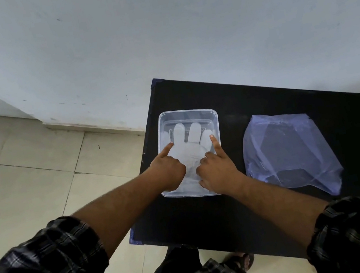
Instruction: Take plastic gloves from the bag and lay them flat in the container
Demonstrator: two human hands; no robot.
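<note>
There, a black desk (pixel 264 102) filled the right half of the frame, bare along its lower edge. At right centre lay the bluish plastic bag (pixel 290 153), flattened, well apart from both hands. Left of it sat the clear container (pixel 215 115) with a glove (pixel 187 144) spread flat inside. The left hand (pixel 168 169) and right hand (pixel 216 170), grasping nothing, each pressed an outstretched forefinger onto the glove.
</note>
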